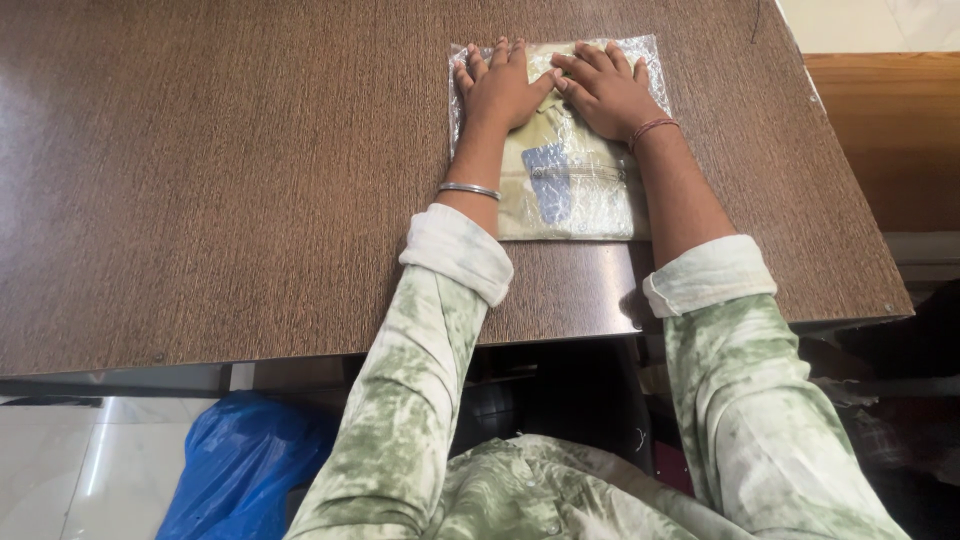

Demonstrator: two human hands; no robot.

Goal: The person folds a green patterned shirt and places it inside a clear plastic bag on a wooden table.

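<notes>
View from above of a person's two arms reaching forward over a dark brown wood-grain tabletop (220, 170).

One clear plastic bag (575, 195) lies flat on the tabletop, toward its right half and nearer the far edge than the near one. Sealed inside the bag is one folded garment (560, 205) of pale khaki cloth, with a small blue patch on it and what looks like a short zip beside that patch. The plastic is crinkled and catches the light.

Both hands lie on the far half of the bag, side by side, palms down. The left hand (500, 88) is flat with its fingers spread and pointing away from the person. The right hand (605, 92) is also flat, fingers spread and angled a little leftward, so that its fingertips come just beside the left hand. Neither hand pinches or grips anything; both press flat on the plastic.

The left wrist wears one thin silver bangle (468, 189). The right wrist wears one reddish thread band (652, 127). Both arms are stretched out nearly straight, in mottled green and white sleeves (420, 390) with the cuffs rolled back.

Below the near edge of the tabletop, at lower left, one blue plastic bag (240, 460) sits on a pale tiled floor (60, 470).
</notes>
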